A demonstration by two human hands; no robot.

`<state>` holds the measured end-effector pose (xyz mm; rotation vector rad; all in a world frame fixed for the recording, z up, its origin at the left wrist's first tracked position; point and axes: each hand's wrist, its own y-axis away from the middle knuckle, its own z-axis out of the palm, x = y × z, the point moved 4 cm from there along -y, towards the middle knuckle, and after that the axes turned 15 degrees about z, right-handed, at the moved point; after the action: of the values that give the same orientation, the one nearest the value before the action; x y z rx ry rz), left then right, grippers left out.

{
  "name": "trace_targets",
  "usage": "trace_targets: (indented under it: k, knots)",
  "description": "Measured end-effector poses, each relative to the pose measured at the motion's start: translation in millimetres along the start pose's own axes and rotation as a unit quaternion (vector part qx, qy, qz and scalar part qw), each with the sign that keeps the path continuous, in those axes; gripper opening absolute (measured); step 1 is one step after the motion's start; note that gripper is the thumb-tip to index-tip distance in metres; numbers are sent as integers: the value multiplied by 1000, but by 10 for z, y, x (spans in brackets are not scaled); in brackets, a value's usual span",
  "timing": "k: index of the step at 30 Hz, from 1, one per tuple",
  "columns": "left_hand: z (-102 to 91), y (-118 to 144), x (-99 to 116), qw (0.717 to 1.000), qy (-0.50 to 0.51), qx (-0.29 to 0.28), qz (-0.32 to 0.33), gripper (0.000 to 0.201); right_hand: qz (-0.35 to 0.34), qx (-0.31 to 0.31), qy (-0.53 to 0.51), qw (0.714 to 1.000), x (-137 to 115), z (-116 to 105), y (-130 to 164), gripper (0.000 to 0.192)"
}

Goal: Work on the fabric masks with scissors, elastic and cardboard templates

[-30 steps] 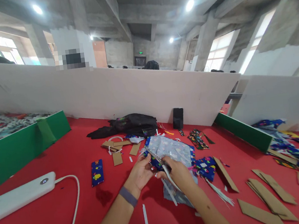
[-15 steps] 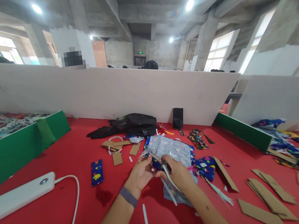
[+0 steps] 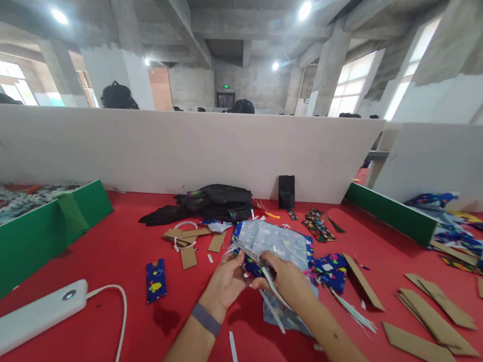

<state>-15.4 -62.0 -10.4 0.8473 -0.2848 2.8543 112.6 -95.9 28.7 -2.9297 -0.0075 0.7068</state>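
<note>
We've got scissors [image 3: 257, 257] in our right hand [image 3: 285, 278], blades [image 3: 244, 246] pointing to ten o'clock, close by the blue patterned piece [image 3: 251, 266] our left hand [image 3: 228, 279] pinches.

Table [image 3: 74, 248] was red | cloth [image 3: 274, 234] lay in the middle | power bank [image 3: 34, 321] lay at left | cardboard pieces [image 3: 437, 321] lay at right

Scissors [image 3: 248, 249]: bright metal blades | held cloth [image 3: 251, 265]: matt, printed | cardboard [image 3: 438, 322]: matt | power bank [image 3: 33, 317]: smooth plastic, slight sheen | phone [image 3: 286, 192]: glossy face | tabletop [image 3: 190, 334]: smooth, matt | ceiling [image 3: 244, 25]: rough concrete
</note>
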Motion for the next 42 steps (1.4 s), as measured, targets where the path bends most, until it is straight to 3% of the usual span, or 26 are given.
trace_targets:
  k: [15, 21, 24, 31, 35, 38, 42]
  knots:
    - [87, 49, 50, 1000, -14, 14, -8, 13, 14, 6, 14, 1000, 22, -6, -3, 38]
    - [98, 36, 70, 998, -25, 49, 12, 21, -22, -2, -125, 992, 59, 21, -31, 39]
    - [105, 33, 71, 998, -50, 41, 26, 22, -19, -6, -200, 980, 75, 16, -52, 35]
    - [176, 87, 45, 988, -138, 26, 69, 25, 11, -71, -415, 907, 26, 32, -68, 36]
    - [269, 143, 89, 967, -230, -3, 106, 25, 25, -43, -454, 890, 15, 22, -75, 31]
    - [383, 205, 228, 925, -320, -35, 204, 37, 6, 6, -469, 883, 37, -61, -64, 28]
    - [434, 273, 407, 883, -353, -7, 308, 38, 3, 73, -469, 880, 107, -185, -31, 25]
